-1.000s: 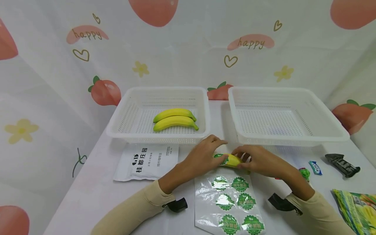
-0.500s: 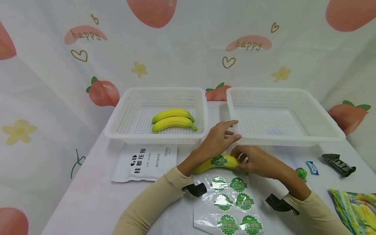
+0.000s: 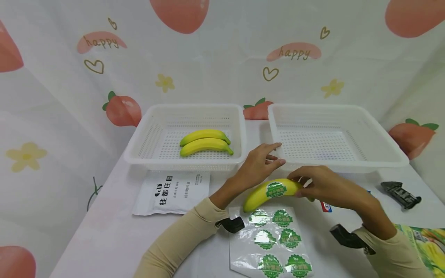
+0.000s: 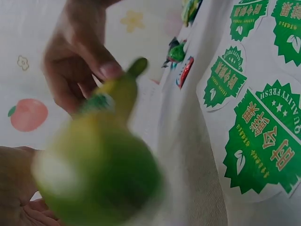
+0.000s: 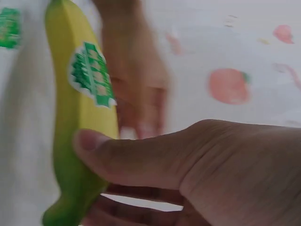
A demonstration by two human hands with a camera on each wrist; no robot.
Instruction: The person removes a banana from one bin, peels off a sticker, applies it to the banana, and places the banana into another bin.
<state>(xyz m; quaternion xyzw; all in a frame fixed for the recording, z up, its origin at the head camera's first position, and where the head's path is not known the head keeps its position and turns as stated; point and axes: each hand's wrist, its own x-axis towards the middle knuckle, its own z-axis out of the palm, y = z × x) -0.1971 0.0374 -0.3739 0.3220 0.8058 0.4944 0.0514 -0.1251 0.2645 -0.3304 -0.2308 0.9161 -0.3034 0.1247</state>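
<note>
My right hand (image 3: 301, 187) grips one end of a yellow-green banana (image 3: 264, 195) that bears a round green sticker (image 3: 276, 189), and holds it tilted just above the table. In the right wrist view my thumb (image 5: 127, 153) presses along the banana (image 5: 84, 117). Behind the banana my left hand (image 3: 272, 155) is open and holds nothing, its fingers straight and pointing at the right basket's front corner. A clear sheet of green stickers (image 3: 274, 239) lies below the banana. The left wrist view shows the banana (image 4: 103, 165) blurred and close, with the sticker sheet (image 4: 254, 117) beside it.
A white basket (image 3: 139, 152) at the back left holds two bananas (image 3: 205, 142). At the back right is an empty white basket (image 3: 382, 154). A white printed packet (image 3: 174, 191) lies front left. A black object (image 3: 399, 195), a small wrapper (image 3: 325, 206) and a green-yellow bag (image 3: 424, 247) lie at the right.
My left hand let go of the banana and straightened its fingers. My right hand lifted the stickered banana up off the table and a little to the right.
</note>
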